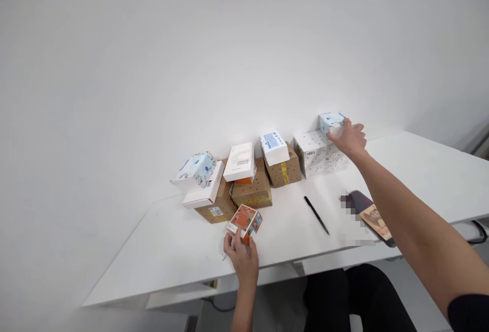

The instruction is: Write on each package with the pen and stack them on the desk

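From the head view, shows a smooth white bench bearing spotted brown cardboard boxes, a spotted white box, wrapped blue-and-white packs, flat white cartons and a slim black pen. Pinches a small, blocky orange-printed carton in the left hand, thumb and fingers at the near end, just in front of the brown boxes. Clasps the rightmost pack in the right hand, over the white box, with one end covered by fingers. Hard to tell, for the orange-printed carton, whether resting or slightly raised. Loses part of a dark, picture-printed flat object behind the right forearm, beside a pixelated patch.
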`<state>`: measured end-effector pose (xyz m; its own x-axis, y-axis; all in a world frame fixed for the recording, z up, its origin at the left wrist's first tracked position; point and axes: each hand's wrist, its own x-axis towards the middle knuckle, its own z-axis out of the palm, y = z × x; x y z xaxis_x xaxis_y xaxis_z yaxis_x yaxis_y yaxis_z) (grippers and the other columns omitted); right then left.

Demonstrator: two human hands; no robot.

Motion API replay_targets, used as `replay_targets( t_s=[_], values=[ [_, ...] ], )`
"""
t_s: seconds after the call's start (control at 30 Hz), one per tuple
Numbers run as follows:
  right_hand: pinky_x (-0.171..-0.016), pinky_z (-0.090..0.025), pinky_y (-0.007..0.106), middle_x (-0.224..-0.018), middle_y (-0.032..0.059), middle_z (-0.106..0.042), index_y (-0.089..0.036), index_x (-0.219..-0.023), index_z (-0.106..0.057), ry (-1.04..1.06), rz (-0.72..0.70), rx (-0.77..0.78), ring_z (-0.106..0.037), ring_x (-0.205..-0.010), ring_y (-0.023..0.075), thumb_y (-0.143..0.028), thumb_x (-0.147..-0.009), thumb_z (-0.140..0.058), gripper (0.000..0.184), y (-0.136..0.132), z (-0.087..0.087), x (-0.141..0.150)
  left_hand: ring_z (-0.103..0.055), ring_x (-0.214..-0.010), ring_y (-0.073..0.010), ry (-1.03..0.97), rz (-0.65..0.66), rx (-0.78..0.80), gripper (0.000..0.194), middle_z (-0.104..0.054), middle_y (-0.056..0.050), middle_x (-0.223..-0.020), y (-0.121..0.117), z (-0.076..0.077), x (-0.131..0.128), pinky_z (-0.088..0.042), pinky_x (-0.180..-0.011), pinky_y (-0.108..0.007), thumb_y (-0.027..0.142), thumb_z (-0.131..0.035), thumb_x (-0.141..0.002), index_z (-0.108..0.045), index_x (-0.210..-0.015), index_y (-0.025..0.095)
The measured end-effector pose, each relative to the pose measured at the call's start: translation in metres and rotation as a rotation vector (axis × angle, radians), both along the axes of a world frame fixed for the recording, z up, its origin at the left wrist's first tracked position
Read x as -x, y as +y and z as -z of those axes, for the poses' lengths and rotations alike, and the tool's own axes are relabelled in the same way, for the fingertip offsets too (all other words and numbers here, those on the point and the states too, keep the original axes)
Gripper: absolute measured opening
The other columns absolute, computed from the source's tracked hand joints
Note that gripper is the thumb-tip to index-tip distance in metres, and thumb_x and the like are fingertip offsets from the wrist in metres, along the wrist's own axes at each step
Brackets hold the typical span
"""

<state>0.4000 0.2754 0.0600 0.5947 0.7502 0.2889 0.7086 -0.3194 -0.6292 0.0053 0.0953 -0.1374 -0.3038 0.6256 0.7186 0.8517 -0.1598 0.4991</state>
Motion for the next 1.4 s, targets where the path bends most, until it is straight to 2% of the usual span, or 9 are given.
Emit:
replay_targets(
  t_s=[0.17, 0.33, 0.43, 0.53, 0.63, 0.73, 1.03, 1.27, 1.4],
  values=[
    [-0.087, -0.044, 0.050, -0.124, 0.0217, -0.039, -0.018, -0.135, -0.038, 0.125, 0.012, -0.129, -0.053, -0.105, 0.0355, -0.047, -0.071, -0.064, 0.075, -0.021, -0.003, -0.003, -0.038, -0.123, -0.0306, 0.007, 0.006, 0.014, 0.045, -0.031, -0.017, -0.130, -0.004, -0.005, -0.008, -0.040, -0.100, -0.050, 0.020, -0.053, -0.081, -0.048, -0.125, 0.014],
    [-0.089, -0.047, 0.049, -0.120, 0.0158, -0.047, -0.020, -0.132, -0.043, 0.188, -0.056, -0.398, -0.051, -0.109, 0.0306, -0.044, -0.074, -0.063, 0.066, -0.107, 0.012, 0.011, -0.040, -0.120, -0.0307, 0.008, 0.029, -0.071, 0.046, -0.037, -0.017, -0.124, -0.012, -0.011, -0.008, -0.037, -0.101, -0.052, 0.013, -0.052, -0.076, -0.047, -0.122, 0.013],
    [-0.073, -0.057, 0.042, -0.127, 0.0121, -0.045, -0.025, -0.132, -0.042, 0.326, -0.276, -0.435, -0.053, -0.107, 0.0276, -0.044, -0.076, -0.062, 0.062, -0.180, 0.049, 0.047, -0.042, -0.115, -0.0293, -0.030, 0.096, -0.154, 0.040, -0.043, -0.014, -0.116, -0.021, -0.009, -0.012, -0.037, -0.099, -0.053, 0.017, -0.054, -0.078, -0.047, -0.117, 0.015],
    [-0.077, -0.058, 0.040, -0.120, 0.0105, -0.044, -0.026, -0.130, -0.044, 0.283, -0.482, -0.409, -0.052, -0.108, 0.0261, -0.040, -0.078, -0.062, 0.057, -0.235, 0.102, 0.097, -0.049, -0.106, -0.0255, -0.074, 0.180, -0.145, 0.033, -0.048, -0.011, -0.107, -0.038, -0.004, -0.035, -0.044, -0.092, -0.047, 0.023, -0.055, -0.079, -0.048, -0.110, 0.016],
    [-0.085, -0.053, 0.045, -0.117, 0.0133, -0.043, -0.024, -0.133, -0.043, 0.133, -0.507, -0.326, -0.053, -0.106, 0.0276, -0.037, -0.080, -0.060, 0.056, -0.261, 0.148, 0.140, -0.057, -0.089, -0.0191, -0.300, 0.459, 0.114, 0.021, -0.056, -0.009, -0.097, -0.065, -0.004, -0.070, -0.049, -0.080, -0.035, 0.027, -0.049, -0.085, -0.053, -0.103, 0.017],
    [-0.090, -0.049, 0.048, -0.127, 0.0164, -0.042, -0.023, -0.139, -0.036, 0.091, -0.589, -0.172, -0.044, -0.121, 0.0335, -0.042, -0.083, -0.058, 0.063, -0.271, 0.169, 0.158, -0.059, -0.080, -0.0173, -0.604, 0.612, 0.410, 0.025, -0.060, -0.007, -0.090, -0.088, -0.012, -0.093, -0.049, -0.075, -0.031, 0.038, -0.046, -0.089, -0.055, -0.099, 0.018],
    [-0.082, -0.052, 0.038, -0.127, 0.0108, -0.050, -0.026, -0.137, -0.040, 0.466, -0.524, -0.108, -0.055, -0.108, 0.0234, -0.042, -0.092, -0.042, 0.048, -0.271, 0.164, 0.146, -0.064, -0.073, -0.0164, -1.194, 0.587, 0.778, 0.054, -0.063, -0.007, -0.099, -0.089, -0.031, -0.092, -0.052, -0.072, -0.034, 0.063, -0.046, -0.082, -0.040, -0.118, 0.023],
    [-0.076, -0.054, 0.035, -0.122, 0.0108, -0.055, -0.024, -0.129, -0.048, 0.555, -0.585, -0.099, -0.059, -0.101, 0.0229, -0.042, -0.090, -0.044, 0.043, -0.275, 0.162, 0.164, -0.067, -0.081, -0.0205, -1.374, 0.635, 0.761, 0.053, -0.063, -0.010, -0.110, -0.082, -0.042, -0.099, -0.053, -0.072, -0.038, 0.052, -0.058, -0.079, -0.034, -0.118, 0.025],
    [-0.067, -0.055, 0.030, -0.122, 0.0107, -0.056, -0.024, -0.125, -0.048, 0.699, -0.551, -0.088, -0.061, -0.097, 0.0225, -0.042, -0.089, -0.046, 0.041, -0.282, 0.152, 0.162, -0.062, -0.102, -0.0239, -1.263, 0.738, 0.685, 0.070, -0.062, -0.011, -0.113, -0.086, -0.040, -0.092, -0.050, -0.086, -0.040, 0.039, -0.067, -0.072, -0.028, -0.128, 0.025]
  ],
)
